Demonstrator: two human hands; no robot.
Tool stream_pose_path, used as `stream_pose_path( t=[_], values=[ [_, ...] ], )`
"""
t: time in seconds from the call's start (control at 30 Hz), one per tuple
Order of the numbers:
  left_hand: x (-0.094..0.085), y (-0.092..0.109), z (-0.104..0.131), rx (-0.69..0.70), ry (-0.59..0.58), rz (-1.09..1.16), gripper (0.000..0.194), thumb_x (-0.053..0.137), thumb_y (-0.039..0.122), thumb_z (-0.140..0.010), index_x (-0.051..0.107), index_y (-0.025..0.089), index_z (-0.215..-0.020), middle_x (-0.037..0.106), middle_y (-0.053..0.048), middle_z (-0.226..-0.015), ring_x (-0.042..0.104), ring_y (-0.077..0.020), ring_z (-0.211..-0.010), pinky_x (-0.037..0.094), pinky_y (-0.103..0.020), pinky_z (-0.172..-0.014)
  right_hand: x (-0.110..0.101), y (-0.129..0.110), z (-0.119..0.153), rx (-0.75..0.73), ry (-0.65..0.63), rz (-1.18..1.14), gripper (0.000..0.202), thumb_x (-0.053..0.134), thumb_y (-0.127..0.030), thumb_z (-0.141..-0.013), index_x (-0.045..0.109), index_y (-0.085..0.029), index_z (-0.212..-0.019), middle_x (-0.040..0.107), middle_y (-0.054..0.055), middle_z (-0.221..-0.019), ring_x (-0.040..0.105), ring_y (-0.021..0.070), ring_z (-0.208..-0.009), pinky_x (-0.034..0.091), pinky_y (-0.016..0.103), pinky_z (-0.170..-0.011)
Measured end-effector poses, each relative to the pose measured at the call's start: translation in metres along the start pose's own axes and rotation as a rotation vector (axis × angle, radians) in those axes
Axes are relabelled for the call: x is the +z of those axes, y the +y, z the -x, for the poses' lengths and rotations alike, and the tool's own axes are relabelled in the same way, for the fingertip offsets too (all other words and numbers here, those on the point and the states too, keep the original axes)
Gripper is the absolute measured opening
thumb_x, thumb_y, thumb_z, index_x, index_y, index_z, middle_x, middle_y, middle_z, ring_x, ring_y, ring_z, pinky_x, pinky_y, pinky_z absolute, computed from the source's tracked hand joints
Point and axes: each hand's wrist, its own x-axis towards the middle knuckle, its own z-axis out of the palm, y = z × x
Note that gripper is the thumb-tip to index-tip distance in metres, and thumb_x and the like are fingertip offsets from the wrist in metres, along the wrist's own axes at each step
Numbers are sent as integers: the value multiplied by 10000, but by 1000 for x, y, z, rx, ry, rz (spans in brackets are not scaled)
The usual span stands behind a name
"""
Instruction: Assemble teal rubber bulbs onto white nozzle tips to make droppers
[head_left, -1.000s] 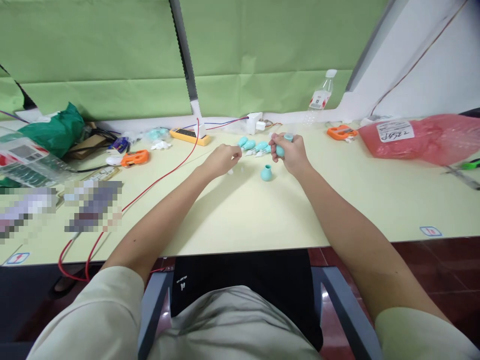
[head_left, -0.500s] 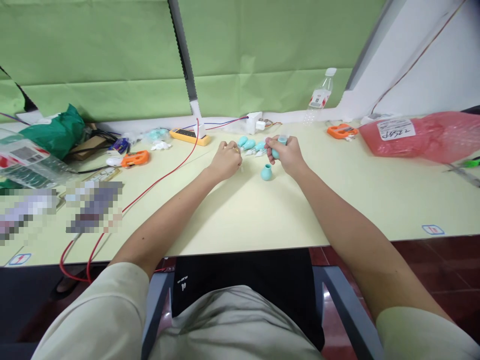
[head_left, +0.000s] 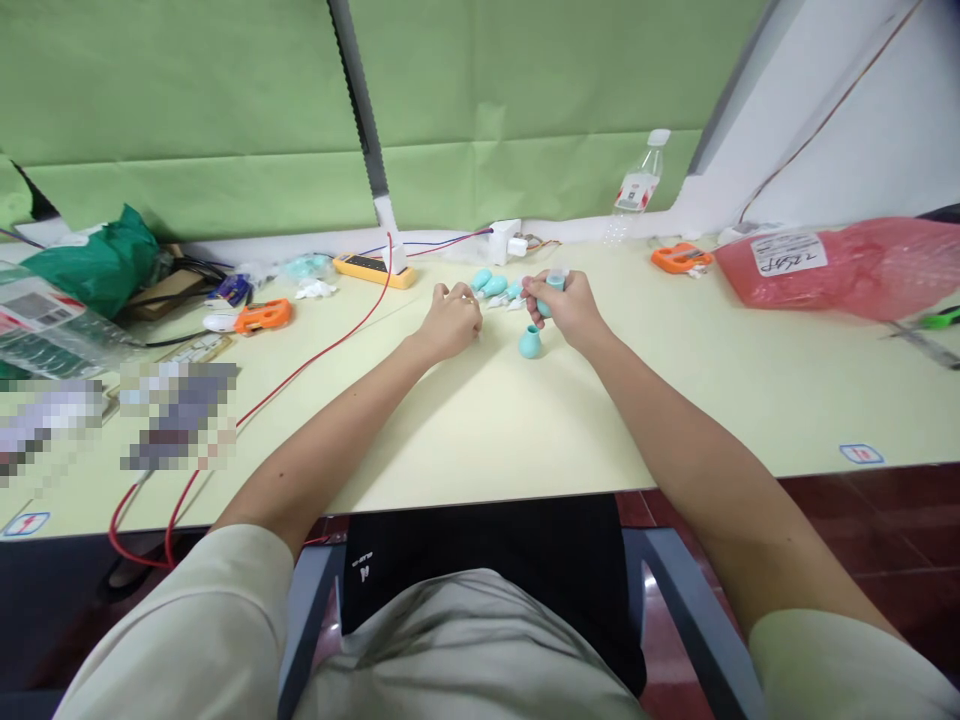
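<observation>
My right hand (head_left: 568,304) is closed round a teal piece with a clear top (head_left: 553,282), which looks like a soft squeeze bulb. Just below it, a small teal bulb (head_left: 530,344) stands upright on the table, its open neck pointing up. My left hand (head_left: 451,322) lies to the left of that bulb with its fingers curled down and pressed together. A tiny pale bit shows under its fingertips, too small to name. Between and behind the two hands lie several more teal bulbs (head_left: 495,286) with whitish clear tips.
A yellow multimeter (head_left: 373,270) and a white plug adapter (head_left: 505,242) are at the back. Orange-handled tools (head_left: 264,315) lie left and right. A water bottle (head_left: 637,190) stands by the wall, with a red plastic bag (head_left: 840,268) at right. A red cable (head_left: 315,355) crosses the left side.
The whole view has shifted slightly. My hands keep nearly the same places, with the right hand still round the teal piece and the standing bulb unmoved.
</observation>
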Motion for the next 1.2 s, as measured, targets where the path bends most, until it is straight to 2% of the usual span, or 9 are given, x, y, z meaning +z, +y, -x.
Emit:
stream_pose_path(
  t=[0.27, 0.8, 1.03, 1.2],
  values=[
    [3, -3, 0, -41, -28, 2, 206, 625, 106, -738, 788, 196, -826, 759, -151, -1044, 471, -360, -1224, 287, -560, -933, 1, -2, 1, 14, -7, 7, 401, 845, -499, -749, 633, -168, -669, 579, -1, -549, 512, 100, -444, 427, 230, -363],
    [3, -6, 0, -65, -31, 6, 179, 664, 179, -767, 768, 191, -913, 712, -168, -988, 490, -354, -1170, 287, -523, -915, 2, -3, 1, 28, -10, 40, 373, 836, -458, -780, 628, -165, -680, 584, 0, -552, 517, 96, -449, 434, 217, -364],
    [4, -5, 1, -47, -11, 42, 241, 640, 181, -788, 721, 205, -1014, 710, -149, -1042, 523, -335, -1142, 273, -505, -913, 1, -2, 1, 23, -10, 45, 366, 828, -458, -783, 651, -156, -678, 583, 0, -556, 521, 97, -450, 436, 220, -366],
    [3, -3, 1, -57, -30, 71, 254, 598, 141, -799, 702, 210, -1021, 745, -110, -956, 531, -316, -1139, 255, -515, -935, 1, -3, 1, 21, -5, 47, 352, 819, -442, -792, 648, -157, -676, 585, -3, -558, 520, 96, -449, 435, 220, -366]
  ],
)
